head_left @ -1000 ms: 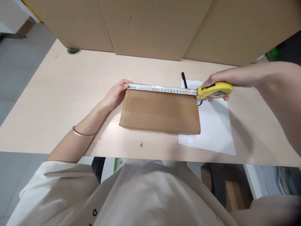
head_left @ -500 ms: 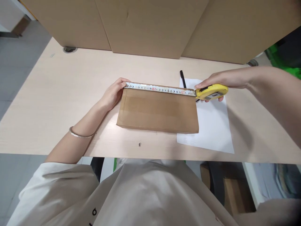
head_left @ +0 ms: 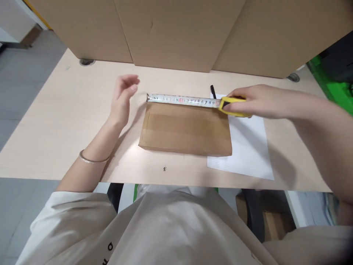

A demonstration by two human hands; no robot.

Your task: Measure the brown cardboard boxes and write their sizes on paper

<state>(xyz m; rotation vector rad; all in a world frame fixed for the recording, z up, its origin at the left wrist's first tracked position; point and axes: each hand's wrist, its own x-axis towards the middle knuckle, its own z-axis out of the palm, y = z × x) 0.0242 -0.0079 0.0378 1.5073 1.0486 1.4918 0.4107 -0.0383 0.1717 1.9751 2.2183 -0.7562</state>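
Observation:
My right hand (head_left: 248,100) is closed around a yellow tape measure (head_left: 234,109), above the right end of a brown cardboard box (head_left: 184,129). From its case the metal blade (head_left: 190,101) stretches left along the box's far edge, its hooked end near the far left corner. My left hand (head_left: 123,97) is raised to the left of that hooked end, apart from both blade and box, with nothing in it. Its fingers are partly curled, the thumb a little apart from them. A silver bangle (head_left: 93,159) circles the left wrist.
A white paper sheet (head_left: 250,147) lies on the pale desk (head_left: 82,110), partly under the box. The black pen (head_left: 213,91) is at its far edge. Tall cardboard panels (head_left: 176,33) stand along the desk's back, near two round cable holes.
My left hand has let go of the blade's end and lifted up and left. The tape case has moved left, shortening the blade, and my right hand now grips it from above.

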